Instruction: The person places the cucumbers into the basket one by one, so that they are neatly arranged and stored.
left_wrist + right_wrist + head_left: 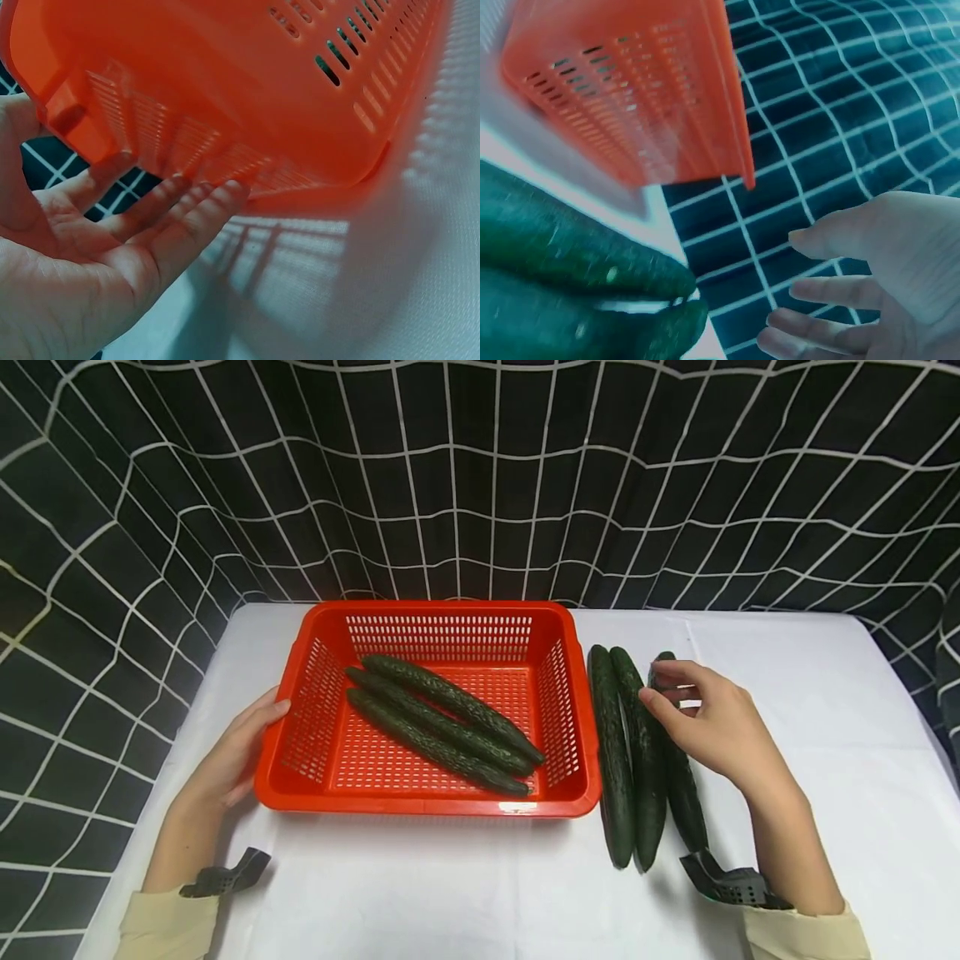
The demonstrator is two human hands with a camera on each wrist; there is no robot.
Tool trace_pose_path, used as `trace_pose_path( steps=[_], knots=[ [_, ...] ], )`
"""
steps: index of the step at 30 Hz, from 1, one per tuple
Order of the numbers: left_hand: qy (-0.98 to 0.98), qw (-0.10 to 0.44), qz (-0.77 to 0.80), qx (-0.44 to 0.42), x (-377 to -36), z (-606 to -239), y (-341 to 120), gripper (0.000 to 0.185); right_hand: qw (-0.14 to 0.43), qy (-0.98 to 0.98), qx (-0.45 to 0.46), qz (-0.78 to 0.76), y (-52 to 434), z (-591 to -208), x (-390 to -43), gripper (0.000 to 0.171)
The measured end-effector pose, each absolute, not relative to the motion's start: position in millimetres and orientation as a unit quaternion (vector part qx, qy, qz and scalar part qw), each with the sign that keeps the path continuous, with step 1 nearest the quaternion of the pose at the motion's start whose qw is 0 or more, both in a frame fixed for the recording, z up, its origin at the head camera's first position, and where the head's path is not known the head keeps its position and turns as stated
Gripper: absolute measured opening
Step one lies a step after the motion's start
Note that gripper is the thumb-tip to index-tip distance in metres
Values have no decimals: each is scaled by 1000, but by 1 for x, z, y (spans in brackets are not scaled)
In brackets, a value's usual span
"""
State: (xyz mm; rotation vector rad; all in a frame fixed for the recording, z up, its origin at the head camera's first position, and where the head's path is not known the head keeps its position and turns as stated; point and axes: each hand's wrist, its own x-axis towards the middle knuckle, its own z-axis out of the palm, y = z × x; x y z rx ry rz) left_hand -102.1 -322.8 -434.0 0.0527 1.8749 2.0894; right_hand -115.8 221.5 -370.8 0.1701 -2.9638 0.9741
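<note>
A red plastic basket sits in the middle of the white table and holds three dark green cucumbers lying slantwise. My left hand rests against the basket's left wall with straight fingers, thumb near the rim; the left wrist view shows those fingers under the orange-red wall. Three more cucumbers lie side by side on the cloth right of the basket. My right hand hovers over the far end of the rightmost cucumber, fingers loosely spread, gripping nothing.
A white cloth covers the table, with bare cloth at the front and far right. A black curtain with a white grid hangs behind and on both sides. Black camera mounts sit on both wrists.
</note>
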Motion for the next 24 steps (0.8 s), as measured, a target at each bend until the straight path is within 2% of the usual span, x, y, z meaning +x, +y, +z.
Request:
trace_pose_path(
  steps=[7, 24],
  knots=[
    [661, 169, 731, 19, -102, -433, -320, 51, 17, -954, 41, 296, 235, -387, -115, 55],
    [676, 164, 719, 3, -102, -432, -321, 57, -31, -960, -1, 278, 251, -411, -118, 64]
  ],
)
